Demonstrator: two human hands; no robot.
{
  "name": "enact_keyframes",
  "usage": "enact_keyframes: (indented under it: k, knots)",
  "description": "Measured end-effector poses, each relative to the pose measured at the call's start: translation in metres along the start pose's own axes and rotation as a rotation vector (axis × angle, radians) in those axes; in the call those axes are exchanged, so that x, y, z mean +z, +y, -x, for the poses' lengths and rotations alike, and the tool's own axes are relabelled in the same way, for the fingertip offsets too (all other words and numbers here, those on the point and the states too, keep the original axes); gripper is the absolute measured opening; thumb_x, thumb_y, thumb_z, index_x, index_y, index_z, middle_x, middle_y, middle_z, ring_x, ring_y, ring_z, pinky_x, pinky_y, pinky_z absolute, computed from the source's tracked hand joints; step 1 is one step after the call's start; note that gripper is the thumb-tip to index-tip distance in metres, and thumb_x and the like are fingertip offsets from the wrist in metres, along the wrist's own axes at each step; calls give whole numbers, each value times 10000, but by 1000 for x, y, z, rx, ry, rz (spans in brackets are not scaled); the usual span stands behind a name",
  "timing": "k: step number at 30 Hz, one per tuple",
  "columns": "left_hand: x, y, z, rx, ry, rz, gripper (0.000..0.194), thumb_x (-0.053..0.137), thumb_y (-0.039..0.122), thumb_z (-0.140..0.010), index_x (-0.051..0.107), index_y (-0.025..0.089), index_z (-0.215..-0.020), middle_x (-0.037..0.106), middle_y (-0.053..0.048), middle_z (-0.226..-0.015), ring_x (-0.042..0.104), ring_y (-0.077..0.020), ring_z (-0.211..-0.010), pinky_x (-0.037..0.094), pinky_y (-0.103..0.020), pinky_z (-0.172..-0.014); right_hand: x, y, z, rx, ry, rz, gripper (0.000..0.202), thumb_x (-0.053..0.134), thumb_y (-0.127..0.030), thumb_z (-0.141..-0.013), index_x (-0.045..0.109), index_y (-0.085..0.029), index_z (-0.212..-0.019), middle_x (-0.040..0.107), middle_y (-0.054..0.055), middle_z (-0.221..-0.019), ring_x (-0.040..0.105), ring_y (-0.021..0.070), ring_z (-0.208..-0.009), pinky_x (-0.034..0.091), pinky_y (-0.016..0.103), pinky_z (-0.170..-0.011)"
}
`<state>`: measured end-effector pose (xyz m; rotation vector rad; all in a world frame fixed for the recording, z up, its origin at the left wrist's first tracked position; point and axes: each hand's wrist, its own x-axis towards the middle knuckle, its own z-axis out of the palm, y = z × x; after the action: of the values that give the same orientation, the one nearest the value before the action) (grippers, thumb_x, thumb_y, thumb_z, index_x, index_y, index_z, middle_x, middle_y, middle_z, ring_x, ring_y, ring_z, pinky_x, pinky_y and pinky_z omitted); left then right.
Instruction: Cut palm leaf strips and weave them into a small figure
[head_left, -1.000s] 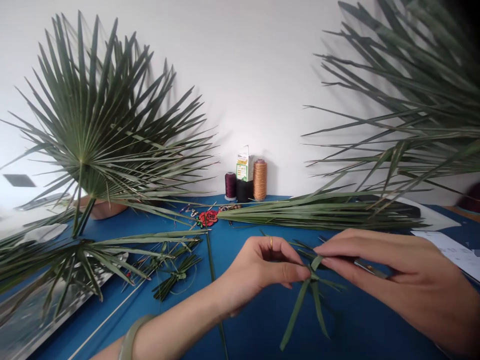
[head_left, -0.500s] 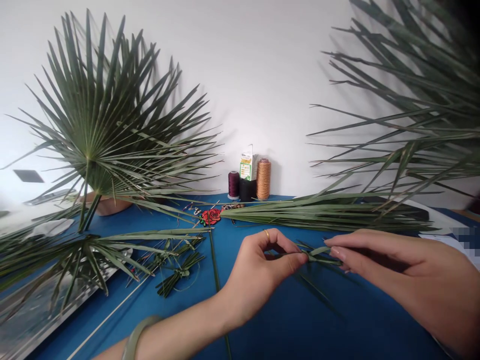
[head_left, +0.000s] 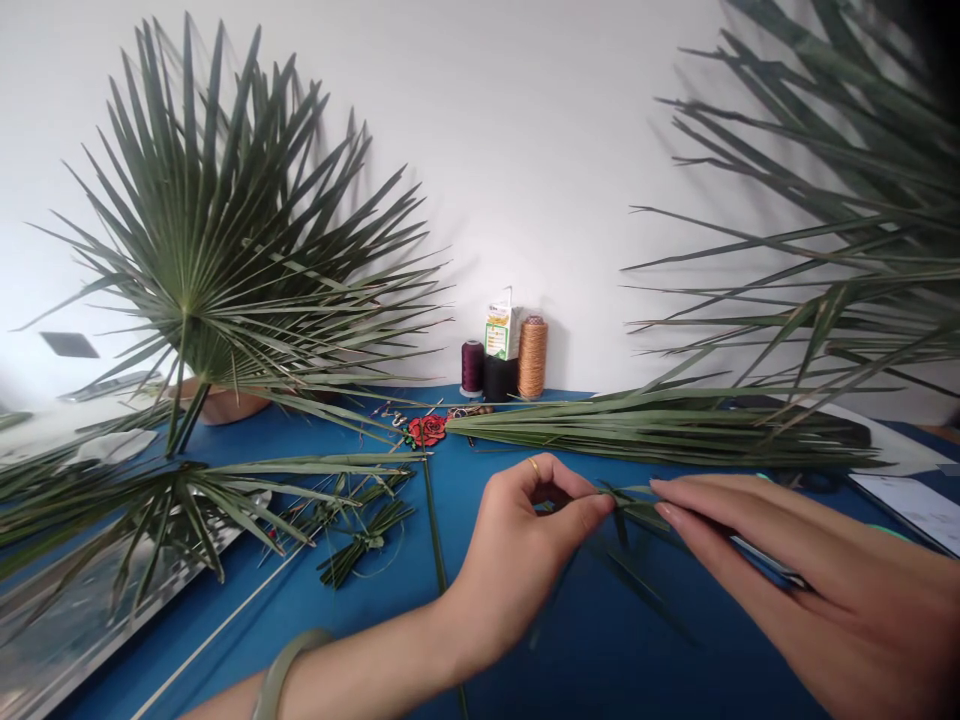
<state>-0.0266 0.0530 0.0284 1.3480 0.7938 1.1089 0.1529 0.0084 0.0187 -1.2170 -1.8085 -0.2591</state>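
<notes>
My left hand (head_left: 529,540) and my right hand (head_left: 810,580) meet over the blue tabletop (head_left: 525,640), both pinching a small piece of folded green palm strips (head_left: 628,505) between their fingertips. The left hand wears a gold ring, and a green bangle sits on that wrist. A thin metal tool (head_left: 765,560) lies along the right hand's fingers. The strip ends are partly hidden behind the fingers.
A fan palm leaf (head_left: 217,270) stands at the left, with more fronds (head_left: 825,280) at the right. A bundle of cut leaves (head_left: 660,425) lies across the table. Thread spools (head_left: 517,362), a red rose patch (head_left: 427,430) and a tied leaf bundle (head_left: 364,540) are nearby.
The hanging strip ends that pointed down toward me have swung up and away, and the piece now lies flatter between the fingertips. Both hands rose slightly.
</notes>
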Motion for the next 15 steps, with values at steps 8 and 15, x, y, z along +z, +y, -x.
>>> enact_keyframes:
  k: [8,15]
  knots:
    - [1,-1,-1,-77,-61,254,274,764,191,-608,594,145,-818,602,17,-684,532,-91,-661,411,-226,-663,-1,-11,-8,-34,50,42,171,560,-246,-844,604,-365,-957,575,-66,-1038,602,123,-780,472,242,-585]
    - [6,-1,4,-144,-151,166,233,774,253,-591,676,109,-746,576,5,-629,472,-80,-586,383,-231,-597,2,-13,-5,-64,12,52,195,559,-232,-846,585,-348,-1001,616,-54,-936,586,155,-819,443,278,-734]
